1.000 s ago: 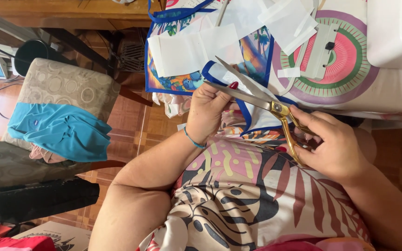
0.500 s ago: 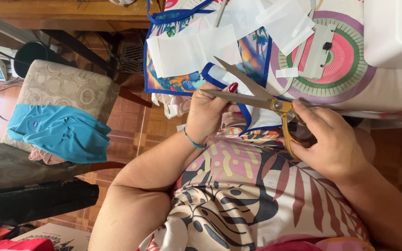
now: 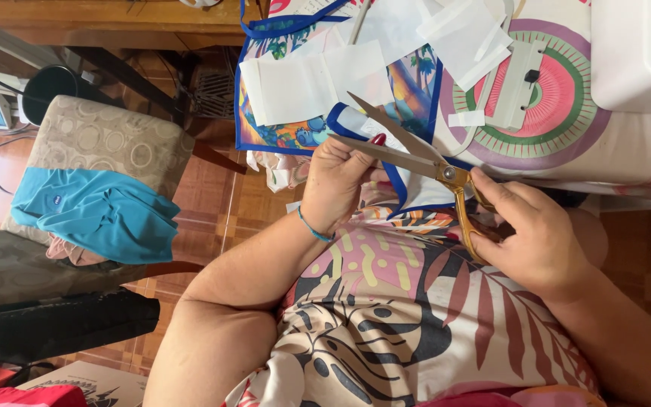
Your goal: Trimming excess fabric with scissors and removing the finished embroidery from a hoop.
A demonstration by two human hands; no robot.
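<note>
Head view, only view. Right hand point(image 3: 540, 237) sits right of centre, fingers closed through the gold handles of the scissors point(image 3: 416, 162). Blades are apart, w/ a strip of white fabric w/ blue trim point(image 3: 416, 197) between or just under them; can't tell which. Left hand point(image 3: 340, 185), centre frame, has fingers closed, pinching that fabric edge just beside the lower blade.

Progress, judged: cut looks barely begun. Blades gape wide, no clean severed edge shows near them, so most of the cut looks left. Several white pieces point(image 3: 307, 87) lie on the patterned cloth on the counter point(image 3: 642, 151), upper centre; whether those are finished cuts, can't say.

Scissors: long axis runs from handles at centre right to tips at upper centre, slanting up-left across frame. Tips point toward upper left; pivot screw sits near the right hand.

Chair w/ teal cloth point(image 3: 96, 215) at left, well apart.
</note>
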